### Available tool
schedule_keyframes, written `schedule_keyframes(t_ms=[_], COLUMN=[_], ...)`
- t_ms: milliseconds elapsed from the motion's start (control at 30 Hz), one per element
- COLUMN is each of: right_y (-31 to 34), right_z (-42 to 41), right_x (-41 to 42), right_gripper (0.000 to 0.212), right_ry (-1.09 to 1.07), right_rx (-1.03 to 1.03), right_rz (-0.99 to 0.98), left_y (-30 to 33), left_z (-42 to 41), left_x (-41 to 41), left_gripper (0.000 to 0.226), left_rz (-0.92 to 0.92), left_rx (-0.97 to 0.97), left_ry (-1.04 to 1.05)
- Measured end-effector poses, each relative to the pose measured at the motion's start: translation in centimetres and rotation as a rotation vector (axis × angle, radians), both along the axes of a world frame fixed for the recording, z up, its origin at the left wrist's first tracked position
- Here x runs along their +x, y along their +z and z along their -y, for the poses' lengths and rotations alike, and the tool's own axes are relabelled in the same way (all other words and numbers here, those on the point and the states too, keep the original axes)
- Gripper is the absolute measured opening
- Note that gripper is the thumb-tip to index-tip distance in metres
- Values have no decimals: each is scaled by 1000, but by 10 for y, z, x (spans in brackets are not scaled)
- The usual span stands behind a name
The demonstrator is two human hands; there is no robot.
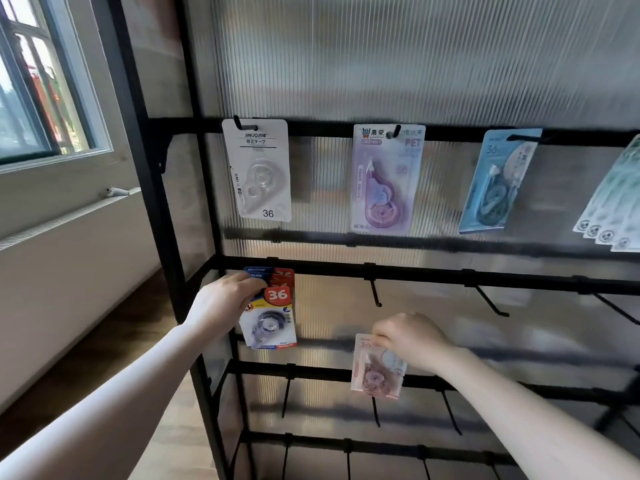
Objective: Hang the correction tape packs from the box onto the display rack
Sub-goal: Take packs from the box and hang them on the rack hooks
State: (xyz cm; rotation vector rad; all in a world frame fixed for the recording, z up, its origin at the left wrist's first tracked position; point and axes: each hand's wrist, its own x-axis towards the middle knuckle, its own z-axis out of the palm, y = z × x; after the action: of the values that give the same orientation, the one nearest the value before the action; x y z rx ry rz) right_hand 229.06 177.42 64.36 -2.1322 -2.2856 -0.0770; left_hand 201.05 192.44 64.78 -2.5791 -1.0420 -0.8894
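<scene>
Right hand: fingers pinch pink pack by its top edge, below a bare hook. Left hand: fingers curl on blue packs at the rack. Handling, judged: light, stiff card, best held near the hang hole. Box unseen; print blurred; blue pack count unclear.

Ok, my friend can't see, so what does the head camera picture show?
A person's left hand holds blue-and-red correction tape packs at the black display rack, while the right hand pinches a pink pack below an empty hook. Above hang white, purple and blue packs.
</scene>
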Motion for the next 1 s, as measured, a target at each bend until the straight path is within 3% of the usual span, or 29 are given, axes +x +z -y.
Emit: schedule_keyframes(t_ms=[167, 600, 833, 1000], right_y=[3, 31, 61, 85], right_z=[14, 61, 118, 169], right_x=[12, 63, 134, 204], right_gripper=[26, 28, 25, 22], right_ry=[-38, -148, -129, -104], right_rx=[29, 191, 250, 179], right_rz=[20, -9, -79, -40], left_y=[1, 25, 43, 48], left_z=[2, 51, 130, 188], left_x=[6, 27, 98, 174], left_gripper=[31, 20, 22, 31], left_rz=[-10, 8, 34, 0], left_rx=[28, 64, -14, -45], left_ry=[34, 78, 115, 137])
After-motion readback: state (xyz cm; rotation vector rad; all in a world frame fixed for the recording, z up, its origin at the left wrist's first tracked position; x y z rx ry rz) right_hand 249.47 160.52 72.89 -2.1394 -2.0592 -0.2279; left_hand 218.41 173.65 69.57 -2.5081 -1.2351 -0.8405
